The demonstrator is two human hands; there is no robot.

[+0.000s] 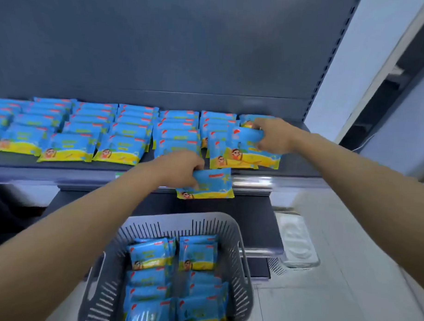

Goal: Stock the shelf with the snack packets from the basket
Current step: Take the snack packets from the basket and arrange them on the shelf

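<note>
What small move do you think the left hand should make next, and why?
Probably raise the left hand so its packet lands on the shelf: it hangs before the shelf's front edge, not yet on it, while the right hand holds a second packet farther right.

No word or number can be read anywhere. The packets (69,145) on the shelf (61,166) each bear a red strip of print near the top and yellow-green lettering across the blue middle, all too blurred to make out. The same goes for the packet (211,184) that the left hand (182,169) pinches at the shelf's front edge, the second packet (245,143) gripped by the right hand (272,136) near the shelf's right end, and those in the basket (245,252). A small green-and-white tag (119,174) on the shelf's front edge is illegible too.
</note>
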